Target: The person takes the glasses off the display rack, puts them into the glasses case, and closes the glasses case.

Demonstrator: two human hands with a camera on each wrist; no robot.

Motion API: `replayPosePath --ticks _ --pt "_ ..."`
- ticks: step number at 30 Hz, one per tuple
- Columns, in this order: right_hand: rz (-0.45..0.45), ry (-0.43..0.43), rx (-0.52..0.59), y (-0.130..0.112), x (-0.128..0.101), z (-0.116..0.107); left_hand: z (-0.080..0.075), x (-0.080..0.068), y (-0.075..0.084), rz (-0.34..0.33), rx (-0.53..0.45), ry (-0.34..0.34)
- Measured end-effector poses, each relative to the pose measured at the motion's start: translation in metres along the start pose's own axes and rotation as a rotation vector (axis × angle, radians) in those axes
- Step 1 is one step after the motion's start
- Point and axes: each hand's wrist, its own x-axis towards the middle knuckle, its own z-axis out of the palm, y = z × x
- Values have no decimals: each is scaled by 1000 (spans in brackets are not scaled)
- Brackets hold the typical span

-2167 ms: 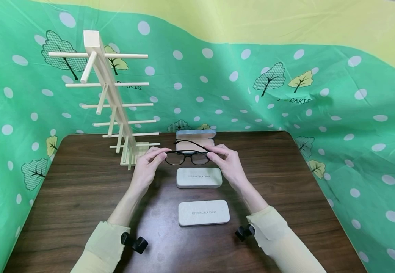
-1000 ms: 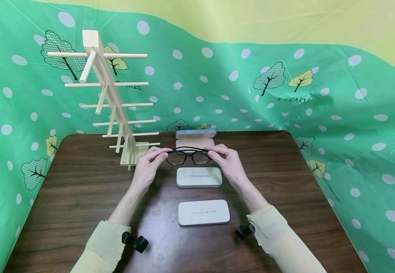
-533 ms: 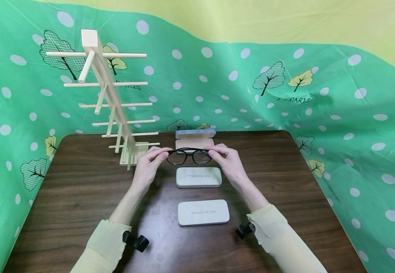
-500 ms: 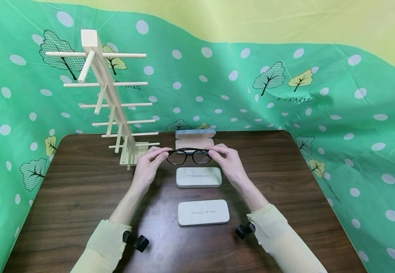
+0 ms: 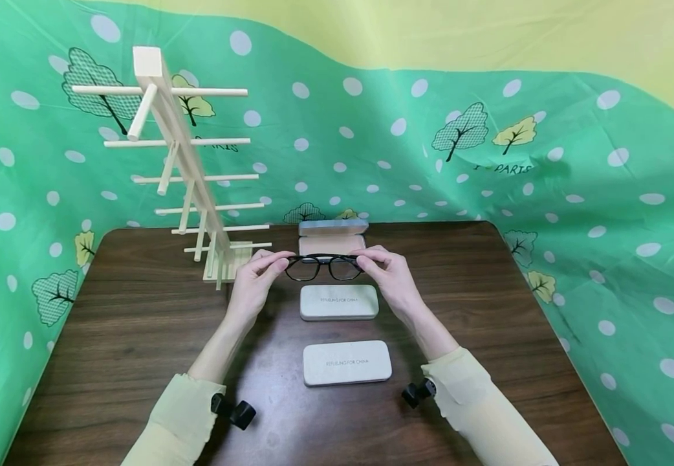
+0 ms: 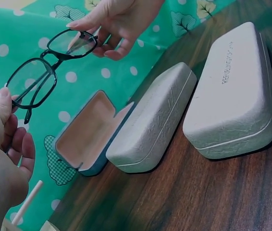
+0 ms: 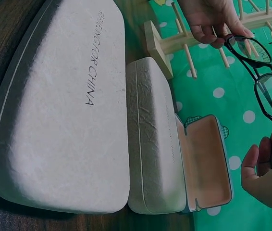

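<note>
Both hands hold a pair of black-framed glasses (image 5: 323, 259) above the table, lenses toward the head camera. My left hand (image 5: 248, 288) pinches one end of the frame between thumb and fingers, and my right hand (image 5: 394, 283) pinches the other. In the left wrist view, the temples of the glasses (image 6: 58, 57) lie folded across behind the lenses. Just beyond the glasses stands an open blue glasses case (image 5: 334, 228) with a pinkish lining; its front is partly hidden. Below the glasses is a closed white glasses case (image 5: 339, 303), and nearer lies a second white case (image 5: 347, 364).
A tall wooden peg rack (image 5: 185, 145) stands at the back left, close to my left hand, with bare pegs sticking out on several levels. The brown wooden table (image 5: 477, 323) ends at a green patterned cloth (image 5: 372, 129) behind.
The temple that stuck up behind the frame about two seconds ago has folded down behind the lenses. Both hands have stayed nearly in place and keep their hold on the glasses.
</note>
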Motion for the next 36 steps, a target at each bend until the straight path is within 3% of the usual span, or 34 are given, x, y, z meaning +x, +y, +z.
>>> replayPosePath --ticks 21,36 --pt "39 21 33 6 5 -1 3 7 -9 -48 97 38" --pt "121 96 4 13 14 -1 8 10 -9 -52 84 76"
